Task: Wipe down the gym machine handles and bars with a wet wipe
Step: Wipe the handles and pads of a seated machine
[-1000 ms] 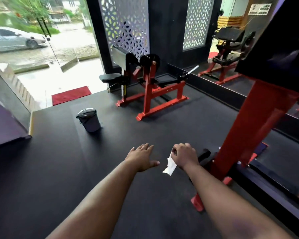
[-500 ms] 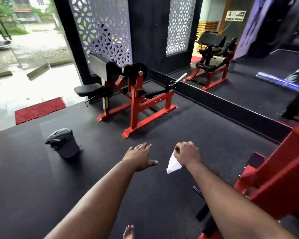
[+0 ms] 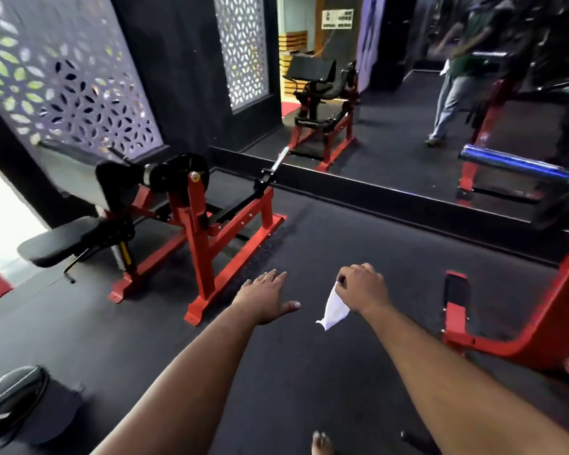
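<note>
Right hand point(image 3: 362, 289) at centre frame, grip pinching top of white wet wipe point(image 3: 334, 310); wipe dangles limp below fingers, in air above black floor. Left hand point(image 3: 266, 298) just beside at 9 o'clock, flat, fingers straight, holding nothing. Red gym machine point(image 3: 191, 211) at 10 o'clock, chrome bar point(image 3: 279, 159) at 12, both apart from hands. Wipe looks light, soft, damp; likely best bunched in palm, wrapped round bar.

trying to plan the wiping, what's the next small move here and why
Probably step toward the red and black gym machine ahead on the left and bring the right hand to its silver bar end. That hand pinches the white wet wipe, which hangs free above the floor, touching nothing, and the left hand is flat and empty.
</note>
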The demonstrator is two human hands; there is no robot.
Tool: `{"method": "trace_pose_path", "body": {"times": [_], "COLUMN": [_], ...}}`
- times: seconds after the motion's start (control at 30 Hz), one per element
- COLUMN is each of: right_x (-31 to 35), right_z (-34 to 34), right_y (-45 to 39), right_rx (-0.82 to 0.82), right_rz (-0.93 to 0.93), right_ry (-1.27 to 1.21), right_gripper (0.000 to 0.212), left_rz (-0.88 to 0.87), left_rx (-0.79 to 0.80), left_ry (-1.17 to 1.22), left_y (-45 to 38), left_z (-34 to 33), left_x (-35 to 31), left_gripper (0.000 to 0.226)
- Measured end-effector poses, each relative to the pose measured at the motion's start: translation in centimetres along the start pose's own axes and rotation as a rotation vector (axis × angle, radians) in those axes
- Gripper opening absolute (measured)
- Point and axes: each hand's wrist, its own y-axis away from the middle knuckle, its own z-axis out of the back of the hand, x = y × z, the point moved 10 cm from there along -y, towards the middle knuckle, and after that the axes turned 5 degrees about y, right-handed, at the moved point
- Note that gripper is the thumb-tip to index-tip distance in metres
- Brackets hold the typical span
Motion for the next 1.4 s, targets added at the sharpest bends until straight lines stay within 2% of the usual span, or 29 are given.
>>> {"method": "trace_pose_path", "body": {"times": [0.77,1.03,1.23,1.4], "right_x": [-6.1,-8.8,-11.6,-13.6], "right_z": [-1.7,-0.6,-1.4,-2.9], "right_y": [-58.4,-77.9,-92.1,-105.3], "right_rx": [-0.007,-0.018,-0.038,0.001], "right_rz": [-0.092,-0.152,-0.119,-0.01], "right_ry": [-0.036,-0.039,-0.039,-0.04], "right_gripper": [0.017,0.014,0.016,0.016], "left_rz": [-0.126,-0.147,-0.139,-0.055], "left_rx": [-0.006,0.015,0.038,0.025], "left_ry": [-0.036,0.004,-0.008,0.008], "left_y": [-57.8,-78.1,-92.2,-103.6], "left_z": [18.6,27.4,30.2,32.6], "left_x": [6.8,9.6,10.2,11.4], "left_gripper": [0.097,0.099,0.1,0.099]}}
